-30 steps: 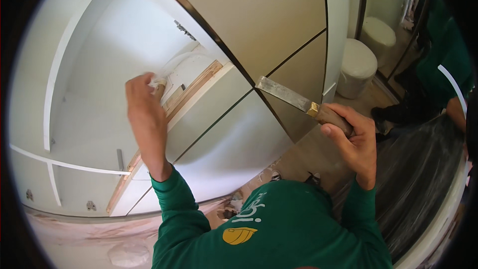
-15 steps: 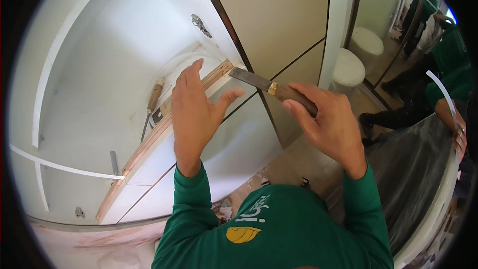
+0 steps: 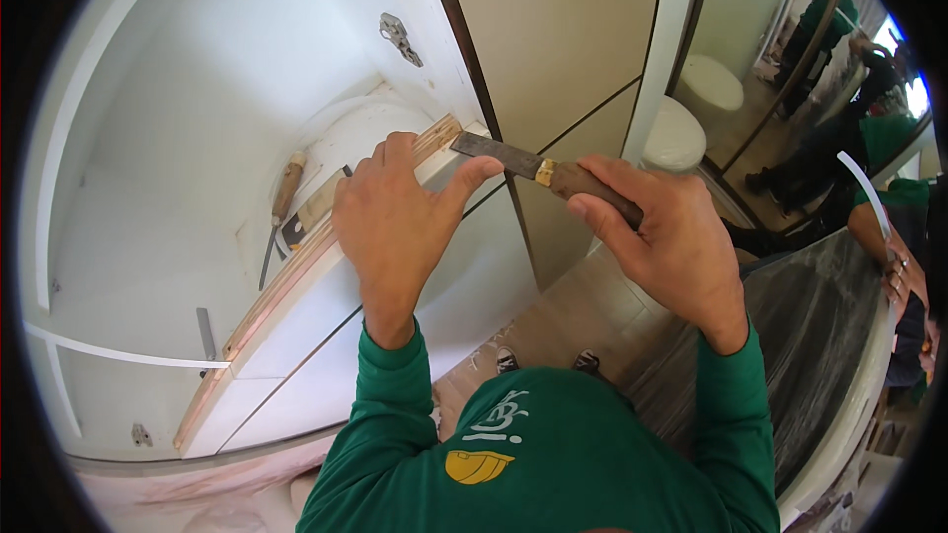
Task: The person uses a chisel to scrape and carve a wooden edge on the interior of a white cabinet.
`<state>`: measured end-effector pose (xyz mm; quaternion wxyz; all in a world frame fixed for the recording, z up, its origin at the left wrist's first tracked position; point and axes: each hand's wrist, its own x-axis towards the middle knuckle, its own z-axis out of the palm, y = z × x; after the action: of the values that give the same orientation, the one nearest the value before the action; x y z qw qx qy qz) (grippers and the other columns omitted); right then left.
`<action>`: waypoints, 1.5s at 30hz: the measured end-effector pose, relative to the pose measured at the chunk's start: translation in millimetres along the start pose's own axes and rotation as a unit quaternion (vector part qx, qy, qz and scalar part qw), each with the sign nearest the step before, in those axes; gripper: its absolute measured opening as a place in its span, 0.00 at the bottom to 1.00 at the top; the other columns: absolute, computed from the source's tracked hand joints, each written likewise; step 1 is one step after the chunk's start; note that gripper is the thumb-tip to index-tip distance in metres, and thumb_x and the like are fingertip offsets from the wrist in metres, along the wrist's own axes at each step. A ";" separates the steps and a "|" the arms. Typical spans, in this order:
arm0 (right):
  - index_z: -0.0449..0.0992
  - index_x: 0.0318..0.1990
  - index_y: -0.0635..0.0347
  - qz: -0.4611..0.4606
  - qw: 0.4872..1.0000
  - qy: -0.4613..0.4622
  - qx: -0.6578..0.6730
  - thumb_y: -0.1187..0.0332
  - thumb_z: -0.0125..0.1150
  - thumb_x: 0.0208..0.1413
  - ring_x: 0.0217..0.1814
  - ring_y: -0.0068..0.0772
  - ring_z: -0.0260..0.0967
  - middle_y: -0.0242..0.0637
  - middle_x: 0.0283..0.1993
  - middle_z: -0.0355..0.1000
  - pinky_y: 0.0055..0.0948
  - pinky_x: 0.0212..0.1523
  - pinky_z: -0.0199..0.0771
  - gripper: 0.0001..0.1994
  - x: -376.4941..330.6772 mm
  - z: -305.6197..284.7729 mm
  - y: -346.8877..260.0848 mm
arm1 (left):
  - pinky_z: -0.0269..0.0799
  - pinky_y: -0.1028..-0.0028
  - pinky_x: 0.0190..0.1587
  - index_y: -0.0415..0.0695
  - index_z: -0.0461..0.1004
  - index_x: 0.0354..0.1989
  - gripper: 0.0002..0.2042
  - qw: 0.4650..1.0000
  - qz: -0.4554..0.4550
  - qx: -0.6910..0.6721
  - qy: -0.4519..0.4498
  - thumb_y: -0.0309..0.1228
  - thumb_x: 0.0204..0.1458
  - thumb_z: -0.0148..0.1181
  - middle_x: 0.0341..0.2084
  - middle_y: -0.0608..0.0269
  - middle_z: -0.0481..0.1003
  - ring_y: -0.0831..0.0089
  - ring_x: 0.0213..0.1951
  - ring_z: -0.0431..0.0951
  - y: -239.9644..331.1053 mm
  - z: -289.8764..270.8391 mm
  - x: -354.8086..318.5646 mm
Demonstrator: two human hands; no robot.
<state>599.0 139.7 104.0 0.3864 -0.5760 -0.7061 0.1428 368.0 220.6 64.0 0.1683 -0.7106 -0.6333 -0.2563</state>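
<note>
My right hand (image 3: pixel 681 242) is closed around the wooden handle of a chisel (image 3: pixel 501 153). The chisel's flat metal blade points left, its tip at the raw wooden edge (image 3: pixel 434 138) along the cabinet front, near the corner post. My left hand (image 3: pixel 395 222) lies over that edge, open, its thumb stretched toward the blade; whether the thumb touches the metal I cannot tell. Inside the cabinet lies a wooden-handled tool with a thin metal shaft (image 3: pixel 286 188), handle end up. Beside it sits a dark and pale item (image 3: pixel 293 227), partly hidden behind the edge.
A metal hinge (image 3: pixel 400 39) is fixed to the cabinet's inner side. White stools (image 3: pixel 674 133) stand beyond the tall panel. To my right, a dark plastic-wrapped surface (image 3: pixel 820 326) has another person's hand (image 3: pixel 897 276) at its rim, near a white strip (image 3: pixel 864 188).
My left hand has come down onto the wooden edge, its fingers curling and its thumb moving nearer the blade. My right hand has shifted slightly right, still gripping the chisel.
</note>
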 end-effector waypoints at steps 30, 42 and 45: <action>0.84 0.61 0.60 -0.149 0.988 -0.024 0.036 0.62 0.73 0.69 0.31 0.47 0.77 0.46 0.39 0.82 0.41 0.34 0.77 0.18 7.3 3.1 70.2 | 0.79 0.52 0.53 0.39 0.83 0.60 0.50 0.999 -0.010 -0.040 -0.021 0.79 0.48 0.67 0.50 0.44 0.86 0.43 0.51 0.85 -4.1 -4.3 -5.2; 0.82 0.58 0.63 -0.094 0.995 -0.043 -0.004 0.59 0.70 0.70 0.28 0.55 0.77 0.51 0.30 0.78 0.46 0.31 0.74 0.18 9.9 -0.6 18.1 | 0.75 0.53 0.51 0.40 0.83 0.56 0.43 0.999 0.001 -0.035 0.021 0.74 0.56 0.63 0.46 0.50 0.87 0.48 0.47 0.85 -4.7 4.3 -10.2; 0.80 0.59 0.62 -0.096 0.990 -0.013 -0.102 0.59 0.69 0.71 0.31 0.59 0.79 0.50 0.31 0.79 0.50 0.32 0.76 0.18 -10.5 4.3 -18.8 | 0.74 0.53 0.48 0.41 0.83 0.55 0.40 0.998 0.024 -0.036 0.040 0.71 0.59 0.63 0.44 0.52 0.86 0.49 0.45 0.85 -6.0 9.0 -12.2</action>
<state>583.2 125.4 109.3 0.3284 -0.5404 -0.7737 0.0396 362.7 216.6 49.2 0.1746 -0.7203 -0.5990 -0.3030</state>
